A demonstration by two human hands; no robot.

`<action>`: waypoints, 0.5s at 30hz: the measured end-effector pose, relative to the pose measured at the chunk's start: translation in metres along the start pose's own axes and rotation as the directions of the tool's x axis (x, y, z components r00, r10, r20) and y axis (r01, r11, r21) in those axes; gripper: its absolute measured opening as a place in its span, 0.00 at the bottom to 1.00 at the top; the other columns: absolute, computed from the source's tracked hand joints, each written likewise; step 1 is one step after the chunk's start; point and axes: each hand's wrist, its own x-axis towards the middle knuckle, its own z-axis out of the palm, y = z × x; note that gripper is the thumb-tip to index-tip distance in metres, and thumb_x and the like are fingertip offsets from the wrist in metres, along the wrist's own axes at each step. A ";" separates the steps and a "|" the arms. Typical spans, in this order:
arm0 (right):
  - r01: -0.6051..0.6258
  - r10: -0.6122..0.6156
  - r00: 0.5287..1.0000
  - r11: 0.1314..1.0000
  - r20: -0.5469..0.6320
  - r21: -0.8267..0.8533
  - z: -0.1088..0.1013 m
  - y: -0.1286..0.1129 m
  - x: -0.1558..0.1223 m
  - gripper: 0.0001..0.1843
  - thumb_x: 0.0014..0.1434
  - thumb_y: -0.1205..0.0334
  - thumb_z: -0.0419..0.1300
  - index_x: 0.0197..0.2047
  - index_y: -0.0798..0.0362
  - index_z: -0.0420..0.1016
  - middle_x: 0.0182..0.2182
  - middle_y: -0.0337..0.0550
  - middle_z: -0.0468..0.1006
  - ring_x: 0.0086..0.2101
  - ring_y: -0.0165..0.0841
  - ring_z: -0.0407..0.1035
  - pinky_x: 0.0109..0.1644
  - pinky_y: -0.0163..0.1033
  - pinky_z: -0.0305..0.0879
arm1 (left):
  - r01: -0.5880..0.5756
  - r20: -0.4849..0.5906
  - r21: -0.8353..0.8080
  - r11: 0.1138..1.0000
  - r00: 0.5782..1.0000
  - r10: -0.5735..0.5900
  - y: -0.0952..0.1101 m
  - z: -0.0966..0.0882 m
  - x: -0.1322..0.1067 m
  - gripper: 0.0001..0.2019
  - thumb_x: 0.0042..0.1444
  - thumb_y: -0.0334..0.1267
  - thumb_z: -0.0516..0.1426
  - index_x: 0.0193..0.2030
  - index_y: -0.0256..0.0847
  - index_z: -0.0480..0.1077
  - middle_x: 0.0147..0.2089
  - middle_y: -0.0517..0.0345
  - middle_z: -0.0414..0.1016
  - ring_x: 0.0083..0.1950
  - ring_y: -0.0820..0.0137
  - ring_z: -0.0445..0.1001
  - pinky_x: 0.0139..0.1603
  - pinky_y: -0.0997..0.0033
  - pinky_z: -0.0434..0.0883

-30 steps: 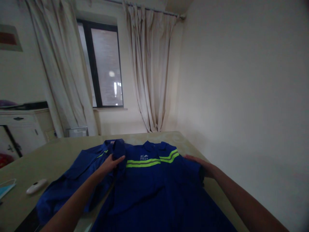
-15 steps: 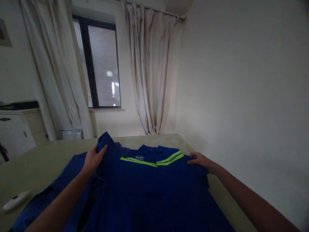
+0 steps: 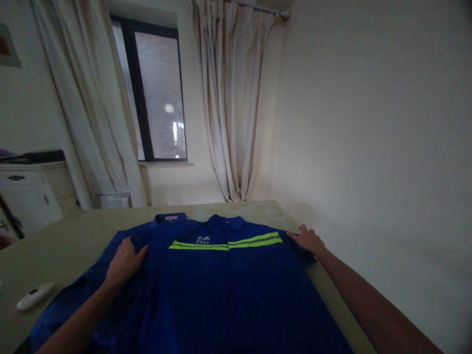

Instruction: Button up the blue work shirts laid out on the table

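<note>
A blue work jacket (image 3: 236, 285) lies spread front up, with a collar, a yellow-green stripe with a grey band across the chest and a white logo. Partly under it, to the left, is a second blue garment (image 3: 136, 233) with a pale label inside its collar. My left hand (image 3: 124, 259) rests on the blue cloth left of the striped chest, thumb apart from the fingers. At the jacket's shoulder on the right, my right hand (image 3: 307, 240) touches the cloth with its fingers spread. The jacket's lower end runs out of view.
Both garments lie on a pale green-beige table (image 3: 73, 241). A white oval device (image 3: 36, 296) sits at the left. Behind are a white cabinet (image 3: 27, 191), curtains (image 3: 236, 98) and a window (image 3: 158, 93). A wall (image 3: 376, 123) stands along the right.
My left hand has let go of the raised blue cloth and moved left and down. The jacket now lies flatter, and the other garment's collar label shows. My right hand's fingers have spread.
</note>
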 end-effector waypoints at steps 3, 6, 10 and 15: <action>0.030 -0.032 0.998 0.999 0.060 0.041 -0.001 0.004 0.002 0.21 0.48 0.47 0.72 0.37 0.55 0.78 0.31 0.53 0.81 0.36 0.49 0.78 0.38 0.48 0.72 | -0.149 -0.115 0.154 0.977 0.979 0.167 0.023 -0.019 -0.023 0.33 0.65 0.48 0.44 0.71 0.29 0.52 0.69 0.31 0.60 0.66 0.40 0.62 0.58 0.41 0.65; 0.149 -0.156 0.987 0.981 0.048 0.120 -0.015 0.000 0.013 0.19 0.43 0.58 0.73 0.40 0.52 0.80 0.35 0.46 0.83 0.40 0.45 0.78 0.44 0.44 0.73 | -0.357 -0.105 0.196 0.913 0.918 0.382 0.049 -0.032 -0.045 0.27 0.67 0.44 0.43 0.71 0.39 0.56 0.69 0.41 0.62 0.65 0.45 0.63 0.59 0.42 0.63; 0.282 -0.279 0.959 0.935 -0.047 0.215 -0.034 -0.006 0.024 0.29 0.53 0.63 0.64 0.59 0.43 0.71 0.55 0.41 0.78 0.56 0.38 0.71 0.61 0.41 0.64 | -0.606 0.048 0.077 0.792 0.795 0.604 0.085 -0.024 -0.076 0.21 0.67 0.40 0.47 0.65 0.47 0.65 0.65 0.50 0.69 0.64 0.56 0.67 0.63 0.49 0.61; 0.069 -0.067 0.998 0.965 -0.018 0.252 -0.023 0.023 0.018 0.26 0.54 0.52 0.65 0.55 0.52 0.73 0.50 0.57 0.80 0.50 0.47 0.75 0.54 0.51 0.70 | -0.706 0.322 -0.170 0.688 0.620 0.716 0.116 0.003 -0.129 0.22 0.68 0.50 0.50 0.67 0.54 0.64 0.66 0.55 0.70 0.66 0.59 0.67 0.65 0.52 0.62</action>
